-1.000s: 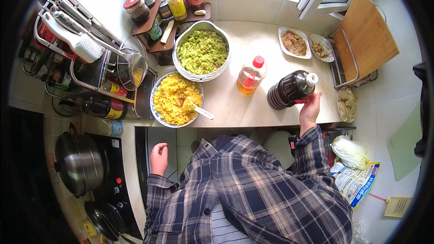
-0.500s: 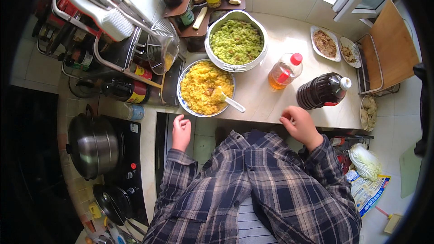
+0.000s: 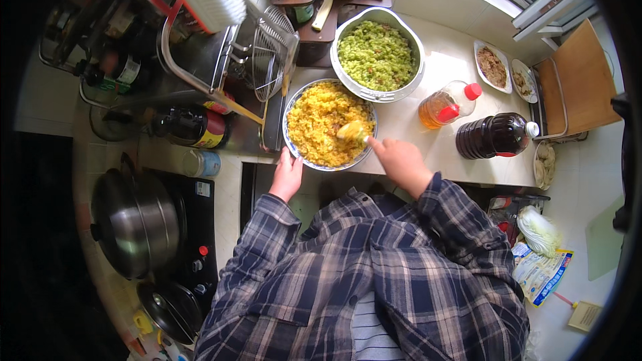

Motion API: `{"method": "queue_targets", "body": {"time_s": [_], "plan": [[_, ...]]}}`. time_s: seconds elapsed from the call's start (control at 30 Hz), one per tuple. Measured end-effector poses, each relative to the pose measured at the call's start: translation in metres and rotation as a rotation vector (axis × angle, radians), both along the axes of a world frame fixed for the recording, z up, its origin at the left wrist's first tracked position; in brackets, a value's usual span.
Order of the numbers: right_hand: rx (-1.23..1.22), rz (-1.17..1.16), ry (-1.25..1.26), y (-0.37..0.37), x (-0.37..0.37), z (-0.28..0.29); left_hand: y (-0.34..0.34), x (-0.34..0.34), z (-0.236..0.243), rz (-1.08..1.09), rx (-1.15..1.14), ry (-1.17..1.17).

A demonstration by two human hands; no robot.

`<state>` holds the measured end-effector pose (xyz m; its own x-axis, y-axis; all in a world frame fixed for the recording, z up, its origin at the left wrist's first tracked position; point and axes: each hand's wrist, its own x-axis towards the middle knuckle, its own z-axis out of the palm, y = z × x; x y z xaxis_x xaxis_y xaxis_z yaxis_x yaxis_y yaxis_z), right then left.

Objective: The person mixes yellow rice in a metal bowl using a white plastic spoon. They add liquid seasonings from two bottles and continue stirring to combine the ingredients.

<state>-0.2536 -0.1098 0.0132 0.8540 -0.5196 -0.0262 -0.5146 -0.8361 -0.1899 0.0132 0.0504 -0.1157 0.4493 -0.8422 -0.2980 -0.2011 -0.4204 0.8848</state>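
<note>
A blue-and-white bowl (image 3: 290,142) stands on the counter, filled with a crumbly yellow egg-like mixture (image 3: 324,117). My left hand (image 3: 287,175) grips the bowl's near left rim. In my right hand (image 3: 401,164) is the handle of a white spoon (image 3: 352,132), its head coated with yellow bits and resting in the mixture. Just behind the bowl, and very close to it, a larger pale bowl (image 3: 418,70) holds a chopped green filling (image 3: 376,55). Most of the spoon's handle is hidden by my right fingers.
To the right lie an oil bottle with a red cap (image 3: 448,105) and a large dark sauce bottle (image 3: 493,136). Two plates of food (image 3: 492,65) sit farther back. At left are a metal rack (image 3: 167,60) and a big steel pot (image 3: 134,220) on the stove.
My right hand has moved left and taken hold of the spoon. My left hand has reached up to the bowl's rim. The view has shifted slightly.
</note>
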Motion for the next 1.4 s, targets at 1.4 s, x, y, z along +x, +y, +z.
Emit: {"method": "queue_targets", "body": {"time_s": [1.4], "plan": [[0.045,-0.373,-0.099,-0.141,0.16,-0.036,-0.001,0.003,-0.021,0.0,0.002,-0.118]]}}
